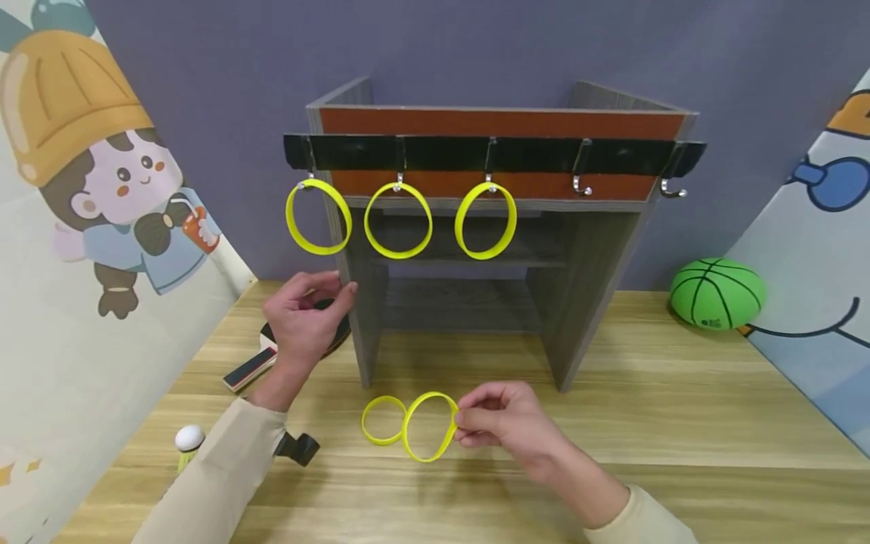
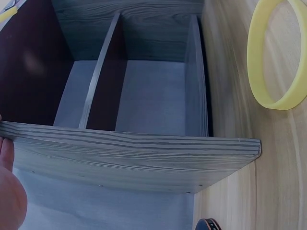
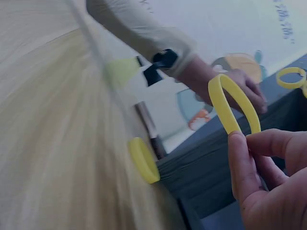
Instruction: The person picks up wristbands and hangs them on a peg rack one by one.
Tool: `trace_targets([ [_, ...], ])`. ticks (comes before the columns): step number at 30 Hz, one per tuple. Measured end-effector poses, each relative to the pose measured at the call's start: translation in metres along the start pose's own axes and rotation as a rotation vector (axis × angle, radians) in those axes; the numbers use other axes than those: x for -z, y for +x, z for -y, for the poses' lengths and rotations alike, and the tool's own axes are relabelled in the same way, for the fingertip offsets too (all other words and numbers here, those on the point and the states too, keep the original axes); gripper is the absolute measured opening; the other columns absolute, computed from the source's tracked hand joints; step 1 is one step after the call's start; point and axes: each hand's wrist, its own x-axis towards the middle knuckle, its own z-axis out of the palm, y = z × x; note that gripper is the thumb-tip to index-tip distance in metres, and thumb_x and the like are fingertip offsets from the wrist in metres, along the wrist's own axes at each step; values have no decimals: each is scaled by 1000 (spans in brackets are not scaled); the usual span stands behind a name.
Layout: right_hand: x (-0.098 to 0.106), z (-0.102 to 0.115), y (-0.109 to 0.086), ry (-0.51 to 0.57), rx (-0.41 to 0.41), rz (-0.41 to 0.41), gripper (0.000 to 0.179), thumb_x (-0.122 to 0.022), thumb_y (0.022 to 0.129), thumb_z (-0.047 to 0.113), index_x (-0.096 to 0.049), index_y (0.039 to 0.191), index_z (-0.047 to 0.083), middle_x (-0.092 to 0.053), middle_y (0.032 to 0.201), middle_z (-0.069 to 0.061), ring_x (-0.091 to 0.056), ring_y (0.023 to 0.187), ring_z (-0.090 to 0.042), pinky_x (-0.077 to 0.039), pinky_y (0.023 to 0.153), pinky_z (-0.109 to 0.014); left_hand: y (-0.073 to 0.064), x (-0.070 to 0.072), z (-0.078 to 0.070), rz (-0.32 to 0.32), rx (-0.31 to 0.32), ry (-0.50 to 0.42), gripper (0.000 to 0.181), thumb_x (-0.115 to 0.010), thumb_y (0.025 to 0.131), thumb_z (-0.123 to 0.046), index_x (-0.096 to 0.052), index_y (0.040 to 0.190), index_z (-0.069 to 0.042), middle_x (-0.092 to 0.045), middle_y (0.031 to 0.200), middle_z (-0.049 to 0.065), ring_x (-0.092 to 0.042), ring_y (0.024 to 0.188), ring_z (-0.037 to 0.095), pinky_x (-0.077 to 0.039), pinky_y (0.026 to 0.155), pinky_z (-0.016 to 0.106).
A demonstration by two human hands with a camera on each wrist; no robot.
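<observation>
While pinching a bright-yellow ring, slim-banded, smooth and slightly oval, in the right hand in front of the shelf, above the pale, streaked wooden surface, grips the shelf's grey, wood-grained left panel, flat and straight-edged, with the left hand.

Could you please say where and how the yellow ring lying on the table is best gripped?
I'd probably pinch the left edge of the lying ring from above left: its thin, open band rests flat, and the held ring appears close on its right.
</observation>
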Motion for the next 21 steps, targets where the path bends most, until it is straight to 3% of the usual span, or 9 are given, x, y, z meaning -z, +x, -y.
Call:
trace_targets([
  [6, 8, 12, -6, 87, 46, -50, 9, -68, 80, -8, -66, 86, -3, -65, 78, -16, -67, 69, -21, -56, 68, -33, -1, 0, 4, -11, -5, -14, 18, -73, 64, 21, -66, 80, 17, -60, 67, 24, -64, 65, 8, -55, 65, 23],
  [15, 19, 29, -15, 170, 113, -185, 10, -66, 82, -8, -68, 84, 1, -64, 78, -13, -67, 70, -21, -56, 71, -33, -8, 7, 31, -29, -23, -15, 21, -77, 62, 17, -70, 81, 11, -63, 68, 20, -64, 65, 10, -54, 65, 22],
  [21, 27, 43, -21, 242, 174, -232, 16, -63, 84, -11, -69, 82, 3, -66, 79, -12, -67, 69, -20, -56, 70, -31, -3, 2, 12, -19, -35, -15, 18, -73, 63, 20, -67, 79, 16, -61, 66, 24, -64, 64, 8, -54, 64, 22],
])
